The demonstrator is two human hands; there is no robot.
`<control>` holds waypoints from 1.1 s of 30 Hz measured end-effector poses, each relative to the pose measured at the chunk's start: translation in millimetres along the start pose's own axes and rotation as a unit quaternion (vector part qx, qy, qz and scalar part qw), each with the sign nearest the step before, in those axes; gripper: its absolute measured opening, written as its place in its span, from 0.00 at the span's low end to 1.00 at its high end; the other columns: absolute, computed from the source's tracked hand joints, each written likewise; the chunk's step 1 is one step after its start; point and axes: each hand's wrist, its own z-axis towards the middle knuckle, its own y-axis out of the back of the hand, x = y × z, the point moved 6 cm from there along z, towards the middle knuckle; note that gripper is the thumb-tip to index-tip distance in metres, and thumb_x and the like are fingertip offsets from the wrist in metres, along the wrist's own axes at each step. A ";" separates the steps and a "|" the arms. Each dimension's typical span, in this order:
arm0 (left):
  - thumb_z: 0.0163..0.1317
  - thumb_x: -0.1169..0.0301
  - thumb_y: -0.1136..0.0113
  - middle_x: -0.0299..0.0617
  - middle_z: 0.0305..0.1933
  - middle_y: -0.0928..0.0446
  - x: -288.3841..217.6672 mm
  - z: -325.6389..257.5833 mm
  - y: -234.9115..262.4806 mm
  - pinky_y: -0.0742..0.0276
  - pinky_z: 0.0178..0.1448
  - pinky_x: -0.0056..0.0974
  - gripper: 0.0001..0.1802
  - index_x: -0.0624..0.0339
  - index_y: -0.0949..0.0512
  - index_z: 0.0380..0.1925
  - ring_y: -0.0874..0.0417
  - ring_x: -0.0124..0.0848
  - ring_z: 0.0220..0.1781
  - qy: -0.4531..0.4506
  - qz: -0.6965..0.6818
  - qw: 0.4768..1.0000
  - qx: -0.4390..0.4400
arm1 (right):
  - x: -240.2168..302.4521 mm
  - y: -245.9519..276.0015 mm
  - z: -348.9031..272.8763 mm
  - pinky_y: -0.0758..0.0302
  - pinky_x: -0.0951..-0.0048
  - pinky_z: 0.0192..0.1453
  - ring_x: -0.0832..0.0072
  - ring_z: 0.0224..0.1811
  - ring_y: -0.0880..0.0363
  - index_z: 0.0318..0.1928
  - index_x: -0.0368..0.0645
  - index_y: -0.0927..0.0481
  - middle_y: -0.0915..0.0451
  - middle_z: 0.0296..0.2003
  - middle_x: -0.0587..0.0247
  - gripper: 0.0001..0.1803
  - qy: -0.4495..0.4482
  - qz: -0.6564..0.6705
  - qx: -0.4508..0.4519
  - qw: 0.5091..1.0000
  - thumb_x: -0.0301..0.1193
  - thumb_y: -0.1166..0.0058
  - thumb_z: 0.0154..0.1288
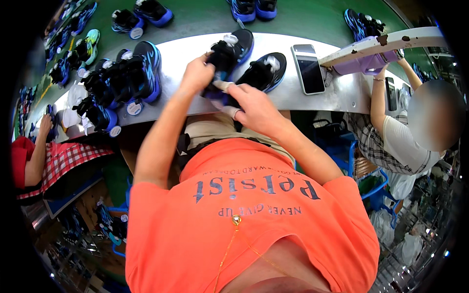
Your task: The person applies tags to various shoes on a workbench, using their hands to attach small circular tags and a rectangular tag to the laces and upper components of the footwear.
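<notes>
A black sneaker (240,45) with a blue-purple sole and white stuffing in its opening is between my two hands at the front edge of the metal worktop. My left hand (198,73) grips its left side near the collar, fingers closed. At the heel, my right hand (256,108) pinches the shoe; pale covers wrap some of its fingertips. That end is blurred, and my fingers partly hide it. Just to the right lies a second black sneaker (267,72), also with white stuffing, flat on the worktop.
Several black-and-blue sneakers (142,73) with round tags stand at left on the metal worktop (195,44). A phone (309,71) lies right, beside a white bar (391,41) and purple bottle (359,62). More shoes sit on the green surface (312,19). Co-workers sit both sides.
</notes>
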 end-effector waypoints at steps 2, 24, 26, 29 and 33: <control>0.54 0.69 0.52 0.59 0.42 0.20 -4.8 8.8 28.8 0.26 0.54 0.44 0.22 0.61 0.23 0.50 0.19 0.53 0.46 -0.089 0.082 0.993 0.012 | 7.9 5.0 1.5 0.25 0.67 0.44 0.60 0.40 0.22 0.51 0.46 0.23 0.22 0.36 0.54 0.19 0.027 0.075 0.098 0.992 0.27 0.42 0.57; 0.60 0.71 0.45 0.53 0.36 0.20 -53.6 -40.0 -27.4 0.25 0.45 0.42 0.09 0.64 0.22 0.36 0.18 0.46 0.39 -0.068 -0.086 0.994 0.001 | -27.9 63.4 27.0 0.26 0.59 0.35 0.54 0.32 0.24 0.45 0.44 0.27 0.28 0.31 0.54 0.15 0.090 -0.167 0.147 0.971 0.26 0.45 0.55; 0.59 0.71 0.42 0.49 0.37 0.18 -44.7 -44.2 -24.4 0.24 0.47 0.40 0.08 0.62 0.21 0.36 0.17 0.43 0.40 -0.019 -0.130 0.991 -0.011 | -29.4 59.5 31.0 0.26 0.59 0.36 0.54 0.33 0.24 0.44 0.43 0.28 0.28 0.31 0.53 0.16 0.084 -0.162 0.163 0.970 0.26 0.44 0.53; 0.62 0.58 0.40 0.33 0.28 0.23 -42.1 -60.8 -16.5 0.31 0.39 0.27 0.18 0.64 0.20 0.37 0.26 0.20 0.33 0.021 -0.181 0.978 0.104 | -34.8 63.0 32.9 0.26 0.60 0.38 0.54 0.34 0.25 0.44 0.42 0.28 0.28 0.32 0.52 0.17 0.083 -0.134 0.147 0.976 0.25 0.42 0.51; 0.64 0.59 0.43 0.37 0.26 0.21 -65.0 -67.7 -19.6 0.36 0.27 0.26 0.16 0.64 0.20 0.34 0.31 0.18 0.23 0.001 -0.098 0.970 0.225 | -39.0 57.2 35.3 0.26 0.62 0.40 0.58 0.35 0.25 0.49 0.42 0.29 0.27 0.32 0.54 0.23 0.055 -0.086 0.176 0.979 0.24 0.41 0.49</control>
